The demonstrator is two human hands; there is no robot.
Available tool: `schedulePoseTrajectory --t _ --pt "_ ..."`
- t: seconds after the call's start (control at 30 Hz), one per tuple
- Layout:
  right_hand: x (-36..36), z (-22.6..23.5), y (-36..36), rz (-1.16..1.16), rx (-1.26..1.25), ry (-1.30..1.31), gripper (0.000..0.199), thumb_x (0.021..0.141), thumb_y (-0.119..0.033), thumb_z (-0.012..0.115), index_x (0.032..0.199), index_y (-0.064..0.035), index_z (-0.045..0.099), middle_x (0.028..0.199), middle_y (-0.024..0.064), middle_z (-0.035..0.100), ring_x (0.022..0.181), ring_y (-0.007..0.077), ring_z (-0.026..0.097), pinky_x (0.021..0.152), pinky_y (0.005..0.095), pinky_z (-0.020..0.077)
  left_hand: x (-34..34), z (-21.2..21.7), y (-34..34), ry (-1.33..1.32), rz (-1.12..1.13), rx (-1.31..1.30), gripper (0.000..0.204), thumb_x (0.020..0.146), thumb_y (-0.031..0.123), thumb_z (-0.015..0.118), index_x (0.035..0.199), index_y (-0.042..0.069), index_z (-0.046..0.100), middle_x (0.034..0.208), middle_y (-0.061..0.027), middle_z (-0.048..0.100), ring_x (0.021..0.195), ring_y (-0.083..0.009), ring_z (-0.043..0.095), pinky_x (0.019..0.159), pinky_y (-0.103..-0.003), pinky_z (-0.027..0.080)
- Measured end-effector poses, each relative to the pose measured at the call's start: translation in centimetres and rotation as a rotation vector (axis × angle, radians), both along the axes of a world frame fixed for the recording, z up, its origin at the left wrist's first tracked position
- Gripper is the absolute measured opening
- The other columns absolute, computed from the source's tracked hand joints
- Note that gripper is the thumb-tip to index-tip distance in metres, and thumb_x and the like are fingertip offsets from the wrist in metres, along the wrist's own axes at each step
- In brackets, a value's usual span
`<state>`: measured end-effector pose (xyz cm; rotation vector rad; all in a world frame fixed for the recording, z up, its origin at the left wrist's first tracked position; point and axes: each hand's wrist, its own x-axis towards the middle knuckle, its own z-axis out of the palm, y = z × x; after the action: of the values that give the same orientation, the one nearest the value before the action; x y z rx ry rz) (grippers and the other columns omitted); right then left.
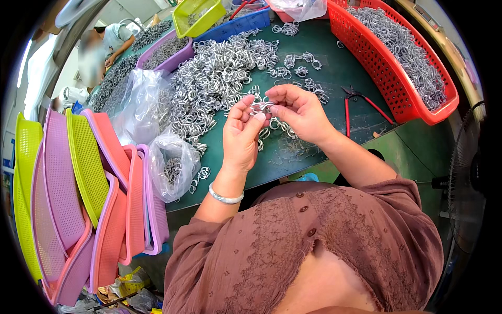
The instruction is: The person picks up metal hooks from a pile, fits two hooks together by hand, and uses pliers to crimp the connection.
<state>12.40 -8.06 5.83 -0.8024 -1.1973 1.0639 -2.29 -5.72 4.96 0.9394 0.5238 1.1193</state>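
Silvery rings (261, 108) in two-handed fingertip grip (241, 138)

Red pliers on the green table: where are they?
In the head view, the red pliers lie right of the right hand, beside the big red basket.

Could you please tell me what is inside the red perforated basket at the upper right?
The red perforated basket holds a heap of small grey metal pieces, many of them ring-shaped. Only the top layer shows; whatever lies beneath is covered.

Wearer's two hands (243, 137), one bracelet (225, 199), one fan (462, 180)
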Motion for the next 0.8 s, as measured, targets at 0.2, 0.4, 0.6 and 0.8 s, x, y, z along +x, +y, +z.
schedulePoseTrajectory --t 0.2,0.4,0.6,0.8 --pt "0.6 -0.6 -0.3 0.023 -0.007 -0.004 0.021 0.080 0.004 0.054 0.101 0.0023 0.054 0.092 0.0049 0.058 0.075 0.0086 0.055 0.068 0.0220 0.0456 0.5 -0.3 -0.2 0.030 0.076 0.121 0.034 0.078 -0.003 0.058 0.110 -0.001 0.046 0.096 -0.0076 0.056 0.085 -0.0124 0.055 0.077 -0.025 0.046" --pt "1.0 -0.5 -0.3 0.090 -0.084 0.028 0.018 0.079 0.002 0.055 0.097 0.0018 0.055 0.084 0.0028 0.058 0.070 0.0068 0.053 0.064 0.0212 0.0447 0.7 0.0 -0.4 0.073 0.052 0.245 0.037 0.076 -0.006 0.059 0.111 -0.002 0.046 0.095 -0.0066 0.055 0.086 -0.0116 0.053 0.079 -0.024 0.045" --pt "1.7 -1.1 -0.1 0.091 -0.054 -0.037 0.016 0.078 0.001 0.058 0.094 0.0011 0.055 0.079 0.0013 0.056 0.069 0.0062 0.052 0.063 0.0210 0.0445 1.1 0.1 -0.5 0.122 0.085 0.255 0.038 0.077 -0.005 0.060 0.112 -0.003 0.047 0.094 -0.0051 0.055 0.082 -0.0093 0.053 0.073 -0.020 0.044" --pt "1.6 -1.1 0.0 0.185 -0.041 0.120 0.016 0.078 0.002 0.057 0.094 0.0011 0.055 0.083 0.0030 0.057 0.073 0.0083 0.054 0.065 0.0225 0.0453 0.8 0.0 -0.3 0.125 0.006 0.182 0.033 0.078 -0.003 0.060 0.109 -0.002 0.049 0.093 -0.0051 0.057 0.083 -0.0092 0.054 0.073 -0.021 0.045"
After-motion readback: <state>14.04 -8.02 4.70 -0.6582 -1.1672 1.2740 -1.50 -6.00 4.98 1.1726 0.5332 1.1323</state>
